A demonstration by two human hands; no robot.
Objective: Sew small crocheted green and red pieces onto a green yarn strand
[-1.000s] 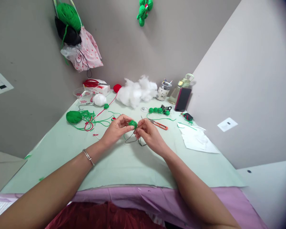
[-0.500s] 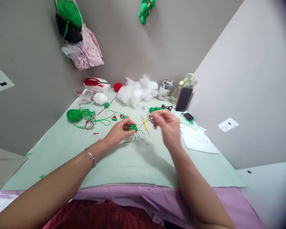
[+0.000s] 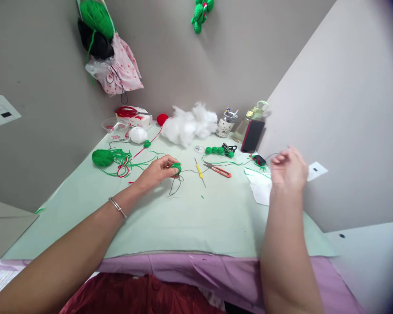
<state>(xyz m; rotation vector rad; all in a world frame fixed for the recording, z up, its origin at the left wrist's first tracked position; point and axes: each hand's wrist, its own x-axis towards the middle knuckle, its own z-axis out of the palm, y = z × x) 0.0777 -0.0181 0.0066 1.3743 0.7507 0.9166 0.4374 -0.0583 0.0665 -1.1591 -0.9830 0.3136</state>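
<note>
My left hand (image 3: 157, 171) pinches a small green crocheted piece (image 3: 176, 168) just above the pale green table cover (image 3: 190, 218). A thin dark thread (image 3: 216, 168) runs from that piece across to my right hand (image 3: 288, 170), which is raised at the right with its fingers pinched on the thread's end; any needle there is too small to see. A loose loop of the thread lies under the green piece. A yellow-handled crochet hook (image 3: 200, 171) and orange snips (image 3: 220, 171) lie between my hands.
A green yarn ball (image 3: 101, 158) with tangled green and red strands sits at the left. White stuffing (image 3: 188, 124), a red yarn ball (image 3: 162, 119), a pen cup (image 3: 225, 125), a bottle (image 3: 249, 122), a dark phone (image 3: 252, 136) stand at the back. White paper (image 3: 260, 187) lies right.
My right hand has pulled away from the green piece, far to the right and upward, drawing the dark thread taut. My left hand has stayed on the piece, shifting slightly back.
</note>
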